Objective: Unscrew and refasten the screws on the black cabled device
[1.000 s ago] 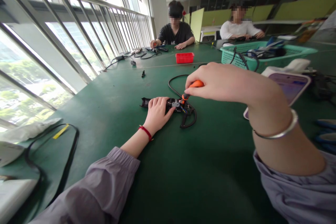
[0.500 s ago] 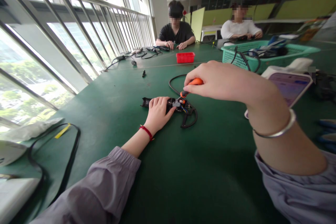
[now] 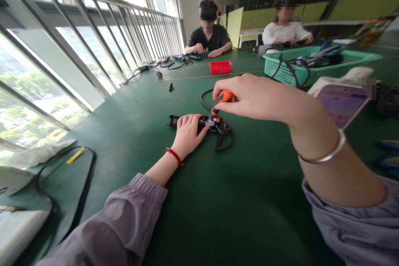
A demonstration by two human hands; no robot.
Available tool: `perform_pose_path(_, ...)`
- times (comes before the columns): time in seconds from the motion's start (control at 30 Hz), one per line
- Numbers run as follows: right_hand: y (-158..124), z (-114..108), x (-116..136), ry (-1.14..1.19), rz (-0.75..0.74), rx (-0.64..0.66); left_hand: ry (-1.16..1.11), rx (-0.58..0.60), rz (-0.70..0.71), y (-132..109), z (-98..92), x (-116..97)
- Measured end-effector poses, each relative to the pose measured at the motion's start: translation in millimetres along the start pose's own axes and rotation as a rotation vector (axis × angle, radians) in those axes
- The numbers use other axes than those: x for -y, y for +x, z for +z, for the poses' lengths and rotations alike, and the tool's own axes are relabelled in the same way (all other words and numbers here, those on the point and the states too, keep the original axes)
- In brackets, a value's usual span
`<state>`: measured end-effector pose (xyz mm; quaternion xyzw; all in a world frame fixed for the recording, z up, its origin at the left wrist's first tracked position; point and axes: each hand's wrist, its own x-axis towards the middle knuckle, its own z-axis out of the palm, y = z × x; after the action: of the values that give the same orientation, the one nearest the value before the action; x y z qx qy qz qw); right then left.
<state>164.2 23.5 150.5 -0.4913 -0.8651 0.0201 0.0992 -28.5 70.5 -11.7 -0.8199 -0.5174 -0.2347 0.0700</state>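
A black tube-shaped device (image 3: 174, 121) lies on the green table, its inner parts and coloured wires bare at the right end. My left hand (image 3: 188, 132) is wrapped over its body and presses it to the tabletop. Above the bare end, my right hand (image 3: 249, 96) grips an orange and black screwdriver (image 3: 225, 96) by the handle. The screwdriver slants down to the left, and its shaft meets the device near the wires. Exactly where the tip sits is too small to tell. A black cable (image 3: 203, 99) loops behind the device, and a curved black piece (image 3: 230, 144) lies at its right.
A red tray (image 3: 220, 67) and a small black part (image 3: 171, 87) lie farther back. At the right are a teal basket (image 3: 280, 72) of cables and tools and a phone (image 3: 341, 104). A black strap (image 3: 85, 187) lies left. Two people (image 3: 209, 35) sit across the table.
My right hand has shifted slightly left, and the screwdriver handle has moved left and stands a little more upright. My left hand and the device have stayed put.
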Motion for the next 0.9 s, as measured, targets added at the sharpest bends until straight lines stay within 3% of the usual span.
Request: perform_pose_path(0.9,2.1,4.8,0.7,-0.057,0.063,-0.136,-0.014,0.000,-0.012,0.5,-3.2,-2.9)
